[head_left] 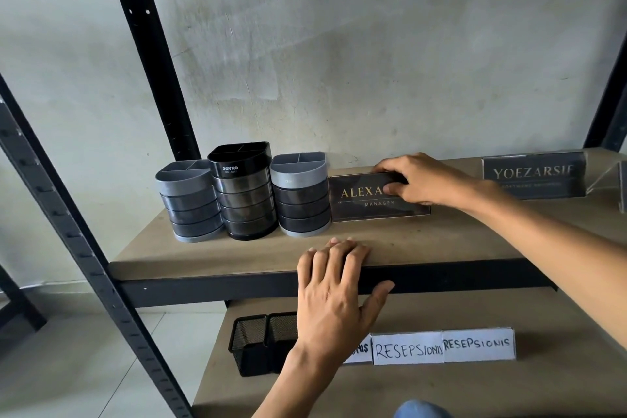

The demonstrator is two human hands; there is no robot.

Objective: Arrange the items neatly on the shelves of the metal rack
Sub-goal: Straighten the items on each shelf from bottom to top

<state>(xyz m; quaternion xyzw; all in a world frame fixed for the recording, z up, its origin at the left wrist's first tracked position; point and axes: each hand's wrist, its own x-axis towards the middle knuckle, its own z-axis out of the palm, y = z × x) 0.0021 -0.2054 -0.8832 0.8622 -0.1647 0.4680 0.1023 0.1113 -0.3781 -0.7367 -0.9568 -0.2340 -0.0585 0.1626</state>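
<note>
**Plate being set in line on the shelf**

Against a stained grey wall (339, 61), a black rack (149, 54) with a wood-look shelf (458, 241). Midway along that shelf, upright, base on the board: the plate (363, 200). Just right of three stacked organisers (244, 190); touching the nearest one or not, impossible to tell. Dark face, gold lettering starting "ALEXA", "MANAGER" beneath, clear edging at the foot.

Clamped by the right hand (424, 183): fingers curled over the top edge, thumb on the front face, hiding the end of the name. Left hand (336, 285) spread and holding nothing, straight fingers laid on the shelf's front edge, thumb splayed below on its dark front.

Judged as the placing or squaring-up of one plate in the row. Next, probably: nudge it level with the organisers' front line, face outward, then release gently so as not to tip it. After that, likely a reach for the second plate (534, 178), well apart to the right and further back, to close the gap.

Down on the lower shelf (441, 390): black mesh cups (258, 339) and a row of paper signs (441, 348) reading "RESEPSIONIS".
</note>
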